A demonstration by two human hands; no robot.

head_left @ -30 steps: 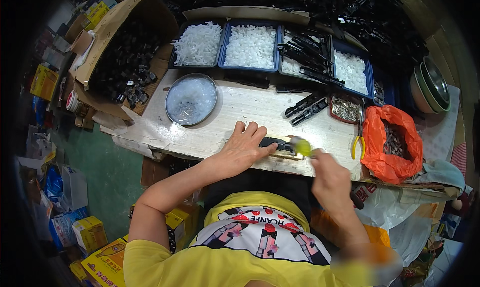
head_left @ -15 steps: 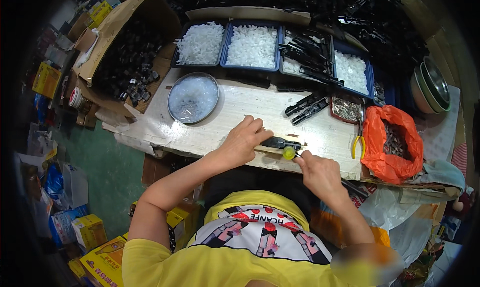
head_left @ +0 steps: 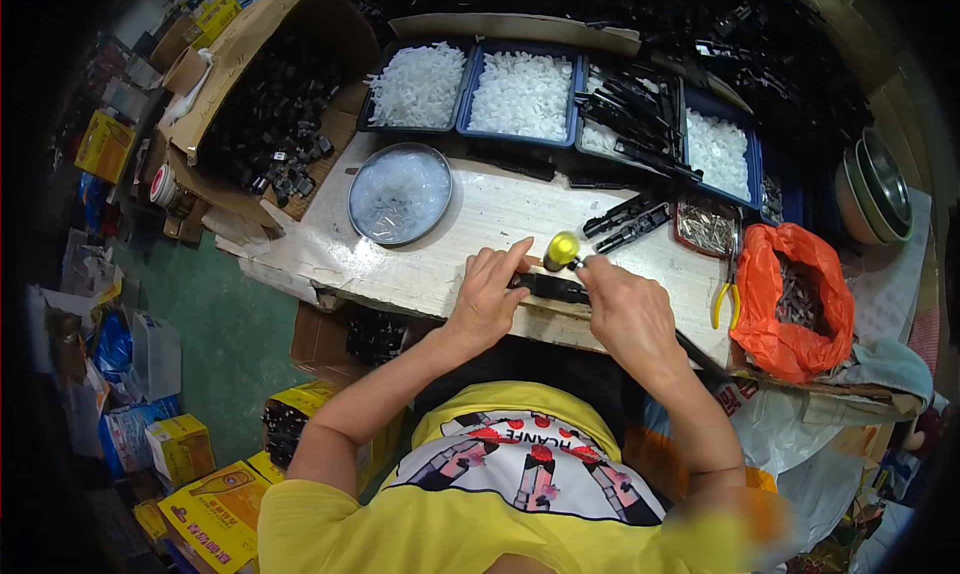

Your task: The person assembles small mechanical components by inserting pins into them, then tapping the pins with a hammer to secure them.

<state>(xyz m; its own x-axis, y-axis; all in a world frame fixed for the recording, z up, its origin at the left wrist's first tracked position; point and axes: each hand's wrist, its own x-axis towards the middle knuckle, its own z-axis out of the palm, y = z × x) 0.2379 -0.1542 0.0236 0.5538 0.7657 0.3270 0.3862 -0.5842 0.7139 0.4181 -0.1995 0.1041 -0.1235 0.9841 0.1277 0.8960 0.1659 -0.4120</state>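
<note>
Near the front edge of the worktable, my left hand (head_left: 486,298) grips the left end of a long black plastic part (head_left: 556,288), its thumb and fingers around it. My right hand (head_left: 634,318) is closed on a small mallet with a yellow-green head (head_left: 562,249). The mallet's head is just beyond the black part, slightly blurred. Most of its handle is hidden by my fingers. Farther back on the right lie two more black parts (head_left: 633,226), side by side.
A round dish of clear small pieces (head_left: 400,194) sits on the left. Blue trays of white pieces (head_left: 520,96) line the back. On the right are a tray of metal pins (head_left: 706,226), yellow-handled pliers (head_left: 727,304) and an orange bag (head_left: 770,342). A carton of black parts (head_left: 225,134) stands far left.
The mallet's head has moved from the black part's right end, up and left to its far side. My right hand has followed it. The whole view has shifted slightly.
</note>
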